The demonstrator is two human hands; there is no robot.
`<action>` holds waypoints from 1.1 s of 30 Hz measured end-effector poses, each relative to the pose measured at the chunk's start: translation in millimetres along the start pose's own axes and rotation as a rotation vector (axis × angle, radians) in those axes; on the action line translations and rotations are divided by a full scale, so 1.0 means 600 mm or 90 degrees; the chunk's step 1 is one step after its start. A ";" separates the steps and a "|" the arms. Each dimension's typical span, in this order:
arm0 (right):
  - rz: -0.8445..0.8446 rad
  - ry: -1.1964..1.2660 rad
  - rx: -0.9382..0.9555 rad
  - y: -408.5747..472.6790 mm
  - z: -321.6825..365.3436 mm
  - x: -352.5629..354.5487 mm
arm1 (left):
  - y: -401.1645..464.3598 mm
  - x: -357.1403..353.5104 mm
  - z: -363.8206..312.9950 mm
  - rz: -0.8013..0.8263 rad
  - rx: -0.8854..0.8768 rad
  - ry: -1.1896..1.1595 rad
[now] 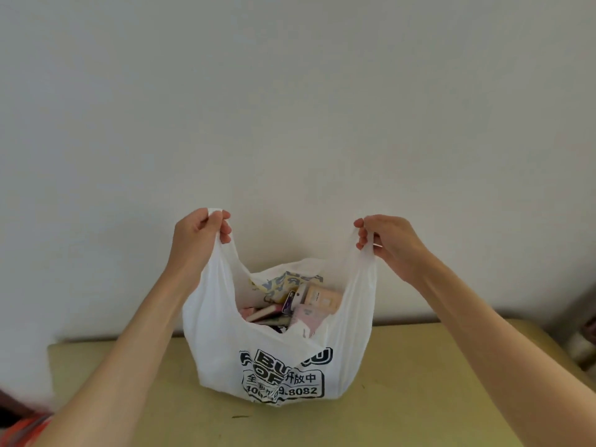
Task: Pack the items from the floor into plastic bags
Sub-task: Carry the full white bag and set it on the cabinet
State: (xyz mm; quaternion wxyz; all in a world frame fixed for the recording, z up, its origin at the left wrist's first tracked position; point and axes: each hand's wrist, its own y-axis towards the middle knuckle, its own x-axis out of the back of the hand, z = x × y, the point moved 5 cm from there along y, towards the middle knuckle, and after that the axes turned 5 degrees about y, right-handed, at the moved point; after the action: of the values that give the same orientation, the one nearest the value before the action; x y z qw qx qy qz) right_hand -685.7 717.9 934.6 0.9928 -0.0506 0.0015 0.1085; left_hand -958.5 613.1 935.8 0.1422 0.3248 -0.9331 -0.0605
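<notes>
While both arms reach forward from the lower corners of the head view, a white plastic bag (222, 350) sits in the lower middle of the frame, its base resting on a yellowish tabletop (419, 398). The left hand (198, 233), left of centre, has its fingers curled round the bag's left handle loop, with the strip of plastic showing above and between the knuckles. The right hand (388, 240), right of centre at about the same height, pinches the right handle loop in curled fingers and thumb. Both handles are drawn upward and apart, so the mouth of the bag gapes between the two hands and below them.

Inside the open mouth lie several packed items (300, 304): a tan box and a pale pink packet toward the right, a flat pinkish book-like piece lower left, a dark purple piece between them, and a yellow-and-blue patterned wrapper at the back. Exactly how they stack I cannot tell. Black printed lettering and digits (283, 375) cover the bag's front panel near the bottom.

A plain pale wall (290, 108) fills the upper part of the frame behind the bag. At the lower left corner an orange striped cloth (22, 430) shows, blurred. At the right edge, beyond the table, something dark stands, too indistinct to identify.
</notes>
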 end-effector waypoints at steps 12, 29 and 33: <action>0.042 -0.008 -0.014 -0.031 -0.078 0.002 | -0.068 0.004 0.056 0.048 0.039 0.024; -0.075 -0.102 -0.034 -0.145 -0.181 0.032 | -0.189 0.045 0.130 0.081 0.095 0.082; -0.095 -0.140 -0.025 -0.187 -0.193 0.037 | -0.228 0.056 0.153 0.089 0.117 0.088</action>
State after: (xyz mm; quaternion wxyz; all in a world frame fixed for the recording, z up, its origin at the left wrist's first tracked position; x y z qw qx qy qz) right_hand -638.6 601.9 830.6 0.9911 -0.0578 -0.1132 0.0392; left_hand -931.3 486.9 828.1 0.1797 0.2744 -0.9429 0.0577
